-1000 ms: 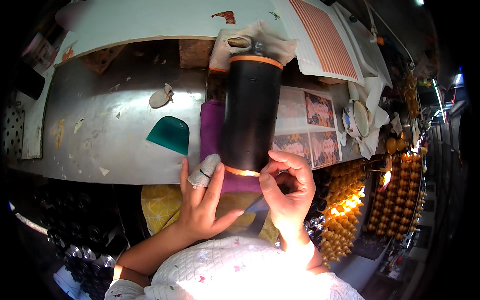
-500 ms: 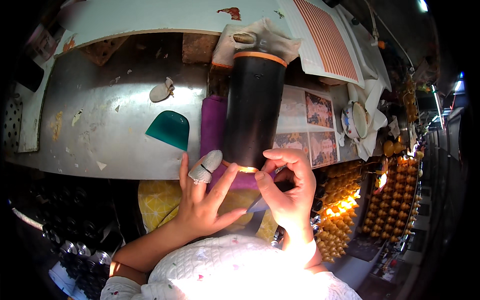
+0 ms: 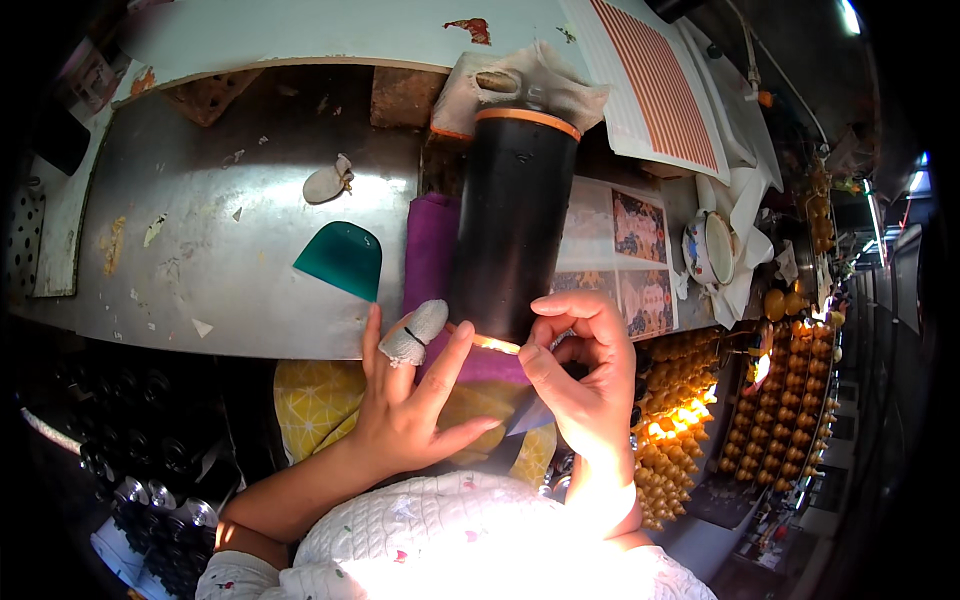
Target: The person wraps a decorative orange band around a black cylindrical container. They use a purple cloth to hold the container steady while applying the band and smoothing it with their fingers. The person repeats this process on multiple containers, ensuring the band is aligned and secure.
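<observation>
Head view, looking down at a steel bench [image 3: 230, 290]. A tall black cylinder [image 3: 512, 225] with orange rims lies lengthwise on a purple cloth [image 3: 432, 250], its near end at the bench edge, facing the person. The left hand [image 3: 410, 400] is spread open, fingers fanned, fingertips resting against the cylinder's near rim; one finger wears a grey fabric cot [image 3: 414, 332]. The right hand [image 3: 585, 375] is curled, thumb and forefinger pinched close at the same rim, perhaps on something very thin; what it grips cannot be made out. Judging by this, the step in hand is fine work at the cylinder's near edge, the left hand steadying, the right placing or picking. Any next move calls for a still cylinder and small, careful finger motion. A green scraper [image 3: 343, 258] lies nearby on the left. Rows of golden beads [image 3: 690, 400] sit at the right.
</observation>
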A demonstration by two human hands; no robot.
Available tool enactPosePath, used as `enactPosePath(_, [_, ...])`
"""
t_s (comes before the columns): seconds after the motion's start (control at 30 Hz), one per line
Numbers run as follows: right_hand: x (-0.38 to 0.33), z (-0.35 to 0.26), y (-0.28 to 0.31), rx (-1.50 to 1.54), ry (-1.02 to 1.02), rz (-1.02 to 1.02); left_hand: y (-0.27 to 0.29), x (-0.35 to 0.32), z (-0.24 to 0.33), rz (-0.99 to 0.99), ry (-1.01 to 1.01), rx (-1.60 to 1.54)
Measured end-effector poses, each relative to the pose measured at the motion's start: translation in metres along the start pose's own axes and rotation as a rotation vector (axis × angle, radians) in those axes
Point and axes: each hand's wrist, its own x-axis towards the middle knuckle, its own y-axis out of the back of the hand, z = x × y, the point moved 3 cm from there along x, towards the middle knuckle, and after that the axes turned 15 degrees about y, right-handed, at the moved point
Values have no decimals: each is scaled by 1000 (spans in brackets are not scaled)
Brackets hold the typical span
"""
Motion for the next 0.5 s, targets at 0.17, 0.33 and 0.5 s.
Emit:
enactPosePath(0.17, [0, 0, 0, -7, -7, 20, -1, -1, -1, -2, -14, -3])
enactPosePath(0.33, [2, 0, -1, -38, 13, 18, -4, -4, -3, -7, -32, 21])
enactPosePath(0.5, [3, 0, 1, -39, 25, 1, -4, -2, 1, 33, -96, 139])
